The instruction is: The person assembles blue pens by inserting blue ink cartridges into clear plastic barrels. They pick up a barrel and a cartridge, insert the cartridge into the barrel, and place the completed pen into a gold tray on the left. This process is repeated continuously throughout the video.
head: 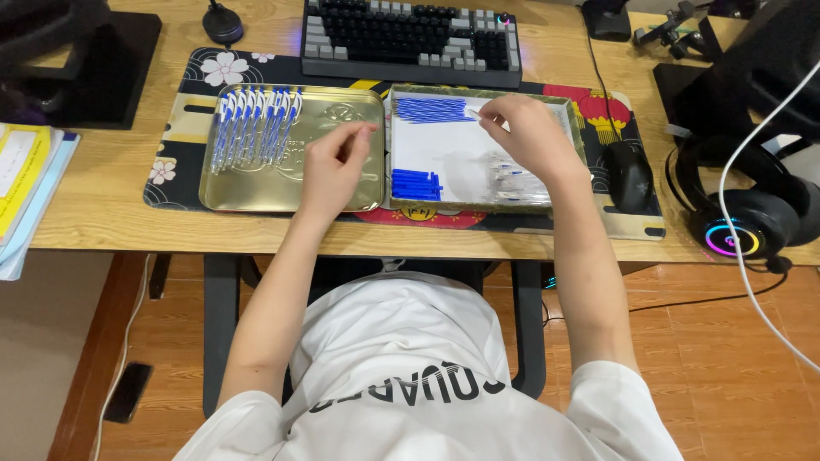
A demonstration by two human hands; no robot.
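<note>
Wooden desk [111, 192] carries a dark floral desk mat [184, 128]. Keyboard [410, 38] sits at the mat's back edge; gold tray [333, 107] and white-lined tray [444, 145] sit side by side on the mat, black mouse [629, 175] to their right. Headset [752, 213] lies at the desk's right edge (ring lit), yellow-covered books [26, 179] at the left edge, black stand base [111, 77] back left.

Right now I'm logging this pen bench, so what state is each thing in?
Gold tray: open, finished pens lying in a row at its left.
White-lined tray: open, blue refills piled at the top, blue caps lower left.
Left hand: fingers pinched, contents unclear.
Right hand: pinching a small piece.
Keyboard: backlit.
Headset: ring lit.
</note>
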